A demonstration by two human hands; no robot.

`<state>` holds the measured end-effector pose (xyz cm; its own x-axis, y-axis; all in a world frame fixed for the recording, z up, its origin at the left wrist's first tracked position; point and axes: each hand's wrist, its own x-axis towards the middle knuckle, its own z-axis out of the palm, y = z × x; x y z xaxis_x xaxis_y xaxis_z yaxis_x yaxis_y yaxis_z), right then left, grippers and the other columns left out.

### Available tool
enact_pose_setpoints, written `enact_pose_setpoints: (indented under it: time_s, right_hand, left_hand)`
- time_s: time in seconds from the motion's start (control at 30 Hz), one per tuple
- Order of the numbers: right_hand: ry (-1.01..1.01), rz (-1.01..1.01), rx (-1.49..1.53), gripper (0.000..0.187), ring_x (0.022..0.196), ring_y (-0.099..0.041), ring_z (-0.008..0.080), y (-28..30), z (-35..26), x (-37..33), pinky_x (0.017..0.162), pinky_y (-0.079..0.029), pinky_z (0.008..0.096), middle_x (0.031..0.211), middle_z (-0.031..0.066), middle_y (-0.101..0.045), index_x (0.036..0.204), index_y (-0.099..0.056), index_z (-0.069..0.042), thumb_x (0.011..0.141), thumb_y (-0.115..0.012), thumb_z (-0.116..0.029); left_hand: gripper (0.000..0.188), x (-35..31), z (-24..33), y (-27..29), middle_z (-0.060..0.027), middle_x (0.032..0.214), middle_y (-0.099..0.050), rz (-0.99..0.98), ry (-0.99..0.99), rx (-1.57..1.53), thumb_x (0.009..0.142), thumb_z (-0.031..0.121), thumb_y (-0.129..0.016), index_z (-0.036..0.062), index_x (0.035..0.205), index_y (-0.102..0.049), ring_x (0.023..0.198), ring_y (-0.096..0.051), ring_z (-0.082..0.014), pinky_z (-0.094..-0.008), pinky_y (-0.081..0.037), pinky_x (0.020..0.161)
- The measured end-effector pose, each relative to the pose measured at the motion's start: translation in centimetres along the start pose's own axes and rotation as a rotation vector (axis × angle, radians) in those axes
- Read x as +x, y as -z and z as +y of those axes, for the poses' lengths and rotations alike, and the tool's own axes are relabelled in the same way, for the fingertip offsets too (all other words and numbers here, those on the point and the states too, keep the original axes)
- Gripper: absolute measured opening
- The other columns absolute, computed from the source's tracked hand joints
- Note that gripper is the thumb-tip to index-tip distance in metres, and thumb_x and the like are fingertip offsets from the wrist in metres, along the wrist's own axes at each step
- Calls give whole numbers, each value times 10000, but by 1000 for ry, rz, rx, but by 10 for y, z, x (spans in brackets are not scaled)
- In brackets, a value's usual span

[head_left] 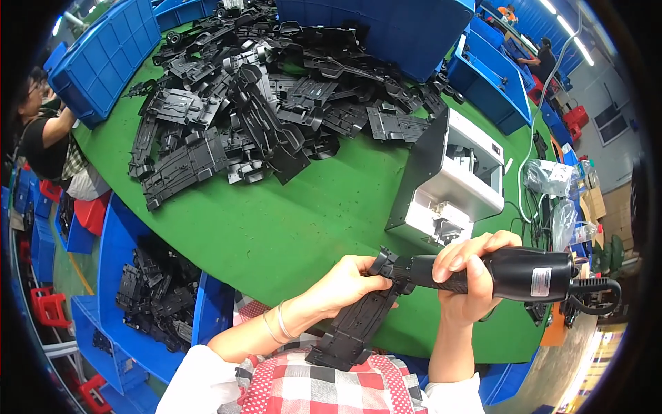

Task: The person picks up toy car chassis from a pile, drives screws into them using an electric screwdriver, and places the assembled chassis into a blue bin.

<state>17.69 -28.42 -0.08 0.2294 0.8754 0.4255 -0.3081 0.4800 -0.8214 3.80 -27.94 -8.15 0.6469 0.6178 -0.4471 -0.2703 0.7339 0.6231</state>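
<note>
My left hand (348,284) grips a black plastic toy-car chassis (355,324) near its far end, thumb across the part. The chassis slants down over the checked apron at the table's near edge. In my right hand (469,276) is a black electric screwdriver (527,274), held level with fingers wrapped round its barrel. Its front end meets the chassis close to my left thumb; the bit itself is hidden. Just beyond my right hand stands a white and black screw feeder (448,183), its front opening toward me.
A big heap of black chassis parts (255,96) covers the far side of the green table (317,214). Blue bins (107,62) stand behind it. More parts lie in a blue bin (155,359) at lower left. Plastic bags (552,179) and cables sit at right. A co-worker (45,134) is at left.
</note>
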Motion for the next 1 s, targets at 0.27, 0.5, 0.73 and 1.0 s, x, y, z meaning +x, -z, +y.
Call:
enact_pose_setpoints:
  time_s: [0.27,0.5,0.73,1.0]
  right_hand:
    - [1,-265,-57,348,497,-546,225,3,-3,-7,477,-488,344,617,114,-518,904,-334,-49,728,-623,34]
    - [258,-48,-24,253,431,-468,177,40,-44,25,388,-409,271,643,96,-487,975,-370,-32,784,-523,-95]
    - [340,134,-421,246,445,-495,181,28,-13,33,440,-454,306,605,113,-509,932,-392,4,720,-490,78]
    - [37,15,-14,275,391,-454,187,22,-25,7,385,-432,296,588,99,-480,987,-377,-29,741,-493,15]
  left_hand:
    - [186,1,-10,-4,-112,819,-618,3,-39,13,799,25,-552,-58,966,-556,657,-629,-171,-254,-512,566]
    - [411,-34,-10,27,-68,1001,-598,-433,193,345,782,229,-652,-19,1091,-543,920,-539,-122,-248,-442,788]
    - [332,-37,-8,37,-73,925,-624,-245,191,273,707,7,-630,-62,1022,-553,842,-551,-111,-255,-454,772]
    - [341,-48,-1,39,-72,991,-617,-132,17,250,729,-3,-637,-36,1062,-570,899,-563,-128,-272,-443,836]
